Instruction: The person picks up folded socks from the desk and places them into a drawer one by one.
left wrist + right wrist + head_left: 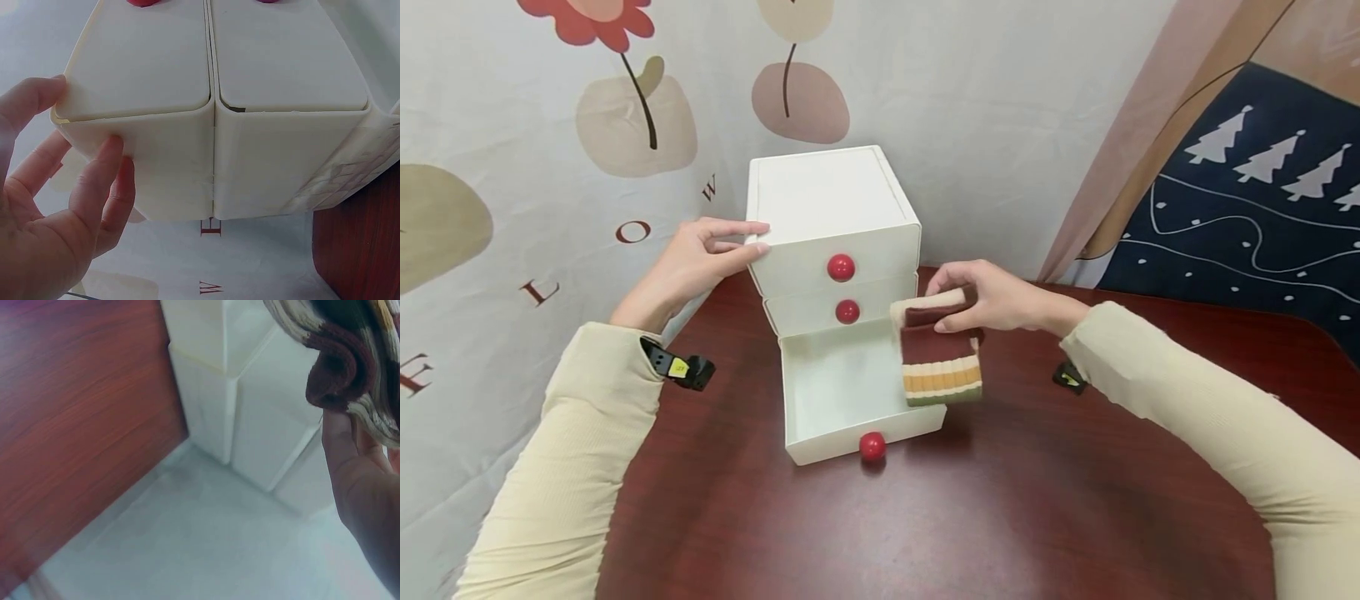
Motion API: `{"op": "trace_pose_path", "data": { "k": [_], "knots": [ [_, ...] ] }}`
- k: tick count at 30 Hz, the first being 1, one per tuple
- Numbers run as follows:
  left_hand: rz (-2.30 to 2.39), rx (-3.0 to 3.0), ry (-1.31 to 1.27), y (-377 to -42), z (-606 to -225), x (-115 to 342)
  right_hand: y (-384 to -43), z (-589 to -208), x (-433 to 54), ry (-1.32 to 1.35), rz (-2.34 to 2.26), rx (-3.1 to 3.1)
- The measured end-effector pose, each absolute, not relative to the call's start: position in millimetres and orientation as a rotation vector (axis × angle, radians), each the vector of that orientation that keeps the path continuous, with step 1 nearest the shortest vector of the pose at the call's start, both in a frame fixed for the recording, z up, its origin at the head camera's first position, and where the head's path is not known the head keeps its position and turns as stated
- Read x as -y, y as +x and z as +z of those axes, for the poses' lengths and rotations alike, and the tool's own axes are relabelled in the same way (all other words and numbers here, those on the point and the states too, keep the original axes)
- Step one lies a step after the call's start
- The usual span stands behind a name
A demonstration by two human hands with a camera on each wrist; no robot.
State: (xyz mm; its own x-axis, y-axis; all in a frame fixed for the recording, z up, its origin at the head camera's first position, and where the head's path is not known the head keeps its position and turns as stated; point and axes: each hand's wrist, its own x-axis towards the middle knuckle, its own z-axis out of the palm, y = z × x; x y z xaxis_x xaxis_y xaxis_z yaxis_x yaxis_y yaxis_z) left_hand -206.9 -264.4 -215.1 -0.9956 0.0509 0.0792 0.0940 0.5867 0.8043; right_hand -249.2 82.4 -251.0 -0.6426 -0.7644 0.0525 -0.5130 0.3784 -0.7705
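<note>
A white drawer cabinet (827, 196) stands on the table with its bottom drawer (831, 379) pulled out; the drawer's inside is bare where it shows. My left hand (696, 254) rests on the cabinet's upper left edge. In the left wrist view, fingertips (112, 147) lie against the side wall. My right hand (988, 298) pinches a folded striped knit sock (942, 354), maroon with cream, orange and green bands, over the right side of the open drawer. Seen from the right wrist, the sock (350, 369) is a thick folded roll above the fingers.
The two upper drawers are closed, each with a round red knob (841, 267). Another red knob (872, 447) juts from the open drawer's front. Beneath is a dark red wooden table (1000, 500). A printed curtain (985, 108) hangs close behind the cabinet.
</note>
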Motion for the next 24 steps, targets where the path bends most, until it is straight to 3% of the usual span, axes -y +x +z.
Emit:
{"op": "trace_pose_path", "data": {
  "k": [24],
  "knots": [
    [-1.417,2.746,-0.132,-209,-215,266,-251,-285,-3,-1.173,-0.978,-2.403]
  ]
}}
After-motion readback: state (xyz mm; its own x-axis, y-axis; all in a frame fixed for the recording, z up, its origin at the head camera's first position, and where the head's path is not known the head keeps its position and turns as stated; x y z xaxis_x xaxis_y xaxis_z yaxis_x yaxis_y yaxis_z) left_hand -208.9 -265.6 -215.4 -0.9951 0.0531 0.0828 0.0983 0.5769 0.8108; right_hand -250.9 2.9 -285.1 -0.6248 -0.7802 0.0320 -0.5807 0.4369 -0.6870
